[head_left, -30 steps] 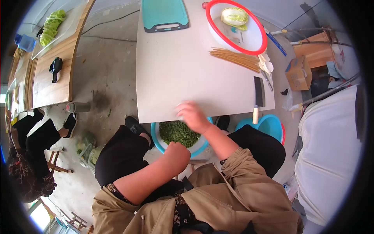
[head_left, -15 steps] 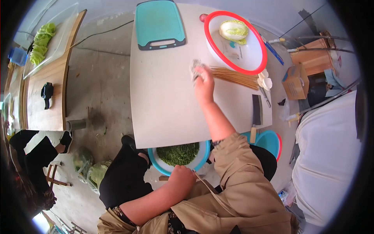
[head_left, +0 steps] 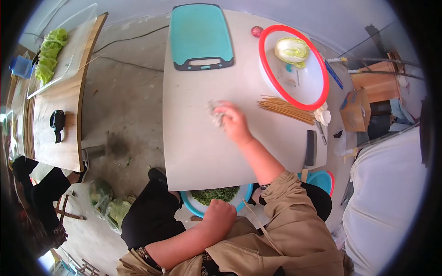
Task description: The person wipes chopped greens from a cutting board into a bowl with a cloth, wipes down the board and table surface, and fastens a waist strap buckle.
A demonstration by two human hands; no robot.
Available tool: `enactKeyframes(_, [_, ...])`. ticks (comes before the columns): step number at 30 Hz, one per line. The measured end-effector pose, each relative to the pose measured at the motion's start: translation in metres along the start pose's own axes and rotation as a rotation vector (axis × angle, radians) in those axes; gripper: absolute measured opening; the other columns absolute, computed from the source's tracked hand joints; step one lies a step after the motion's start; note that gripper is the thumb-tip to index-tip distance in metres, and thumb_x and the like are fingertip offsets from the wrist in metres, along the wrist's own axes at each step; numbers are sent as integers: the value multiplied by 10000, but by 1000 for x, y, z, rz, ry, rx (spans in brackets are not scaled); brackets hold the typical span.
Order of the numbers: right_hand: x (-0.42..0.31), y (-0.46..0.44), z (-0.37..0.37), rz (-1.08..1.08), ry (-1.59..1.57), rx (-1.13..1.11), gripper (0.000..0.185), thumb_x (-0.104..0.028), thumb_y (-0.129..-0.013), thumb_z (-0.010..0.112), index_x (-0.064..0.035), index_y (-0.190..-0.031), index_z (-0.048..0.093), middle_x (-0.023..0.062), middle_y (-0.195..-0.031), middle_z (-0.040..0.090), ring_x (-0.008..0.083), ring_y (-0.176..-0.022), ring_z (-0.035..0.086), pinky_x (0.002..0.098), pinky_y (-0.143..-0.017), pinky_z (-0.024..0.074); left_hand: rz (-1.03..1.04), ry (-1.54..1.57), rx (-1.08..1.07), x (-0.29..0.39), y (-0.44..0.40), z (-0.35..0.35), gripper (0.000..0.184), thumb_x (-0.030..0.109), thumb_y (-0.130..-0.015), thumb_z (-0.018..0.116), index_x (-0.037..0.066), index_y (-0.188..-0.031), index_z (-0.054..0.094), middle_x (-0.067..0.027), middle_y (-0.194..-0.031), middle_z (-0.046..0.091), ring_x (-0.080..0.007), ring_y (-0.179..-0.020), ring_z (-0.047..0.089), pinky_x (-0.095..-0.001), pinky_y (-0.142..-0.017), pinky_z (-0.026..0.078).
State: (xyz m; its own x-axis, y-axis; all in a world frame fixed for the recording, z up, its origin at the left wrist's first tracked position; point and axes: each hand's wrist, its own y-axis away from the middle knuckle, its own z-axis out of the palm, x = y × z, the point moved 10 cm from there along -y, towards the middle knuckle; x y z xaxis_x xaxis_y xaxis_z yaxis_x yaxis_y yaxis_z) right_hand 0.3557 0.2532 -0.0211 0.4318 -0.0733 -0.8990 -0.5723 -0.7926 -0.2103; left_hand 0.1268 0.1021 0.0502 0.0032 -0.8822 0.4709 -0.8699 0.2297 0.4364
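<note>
My right hand (head_left: pixel 235 123) is closed around a crumpled greyish-white rag (head_left: pixel 217 116) on the white tabletop (head_left: pixel 198 152); both are slightly blurred. Down by my lap, my left hand (head_left: pixel 220 215) is curled into a fist, with nothing showing in it. Just beyond that fist, a blue-rimmed basin (head_left: pixel 186 200) of chopped greens (head_left: pixel 215 195) stands partly under the table's near edge. To the right of the rag lies a bundle of thin brown sticks (head_left: pixel 285 109).
At the back are a teal cutting board (head_left: pixel 200 34) and a red-rimmed bowl (head_left: pixel 263 57) holding a napa cabbage (head_left: pixel 292 51). A cleaver (head_left: pixel 311 148) lies near the right edge, beside a small knife (head_left: pixel 321 133). Another person's leg (head_left: pixel 50 188) shows at left, below a wooden table (head_left: pixel 69 138).
My right hand and the rag have moved left across the tabletop and nearer to me. The whole view has shifted, so the table sits lower and farther right. My left hand stays in a fist.
</note>
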Motion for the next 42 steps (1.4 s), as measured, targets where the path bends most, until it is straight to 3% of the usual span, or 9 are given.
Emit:
enactKeyframes(9, [22, -43, 20, -178, 414, 108, 401, 112, -761, 468, -57, -1046, 694, 145, -1177, 623, 316, -1210, 534, 376, -987, 459, -41, 34, -61, -10, -9, 1, 149, 174, -816, 585, 72, -912, 633, -75, -843, 663, -232, -829, 647, -367, -729, 474])
enactKeyframes(15, [17, -70, 85, 432, -477, -200, 400, 102, -764, 475, -100, -1007, 720, 121, -1184, 641, 300, -1191, 545, 402, -991, 452, -52, -3, 4, -14, -9, -7, 175, 197, -814, 586, 77, -935, 626, -75, -840, 644, -246, -831, 630, -378, -732, 462])
enactKeyframes(17, [-28, -122, 76, -181, 84, -81, 358, 78, -757, 512, -104, -969, 734, 107, -1166, 663, 292, -1163, 557, 408, -963, 467, -59, 10, -2, -12, -11, 2, 177, 202, -811, 588, 78, -932, 623, -74, -832, 637, -246, -822, 623, -382, -727, 457])
enactKeyframes(20, [-12, -133, 119, -383, 341, -164, 302, 45, -745, 549, -109, -920, 741, 80, -1110, 685, 293, -1113, 569, 417, -945, 472, -69, 13, -2, -14, -8, 5, 180, 211, -808, 588, 80, -927, 619, -70, -818, 627, -246, -803, 612, -386, -721, 448])
enactKeyframes(25, [-32, -64, 128, -430, 193, -372, 253, 39, -717, 549, -112, -801, 734, 45, -1018, 695, 284, -1033, 583, 405, -909, 481, -83, -19, 22, -15, -4, 3, 192, 216, -816, 578, 79, -942, 625, -65, -813, 624, -246, -802, 604, -383, -725, 444])
enactKeyframes(30, [-47, -13, 105, -50, -239, -823, 318, 79, -716, 479, -73, -848, 725, 84, -990, 690, 238, -1011, 593, 404, -914, 470, -40, -29, -19, -7, -2, 1, 257, 216, -837, 566, 53, -1020, 641, -68, -844, 631, -244, -823, 600, -381, -727, 440])
enactKeyframes(33, [5, -68, 77, 168, -188, -549, 381, 90, -718, 459, -75, -936, 723, 96, -1018, 687, 255, -1032, 584, 398, -940, 460, -30, -33, 48, -1, 1, 4, 262, 218, -843, 563, 52, -1031, 637, -67, -845, 627, -241, -818, 600, -382, -726, 439])
enactKeyframes(35, [18, -93, 46, -205, 246, -110, 404, 82, -704, 502, -99, -992, 720, 77, -1100, 674, 281, -1084, 553, 392, -964, 448, -30, -42, 31, 3, 2, 6, 251, 218, -845, 560, 58, -1024, 632, -67, -840, 625, -239, -817, 600, -382, -725, 439])
enactKeyframes(42, [-46, 42, 114, -426, 244, -404, 359, 17, -747, 544, -155, -997, 737, 12, -1208, 641, 322, -1159, 521, 445, -985, 433, -37, -56, -50, 14, 6, 14, 215, 216, -838, 573, 74, -995, 616, -74, -843, 630, -243, -820, 617, -379, -732, 452])
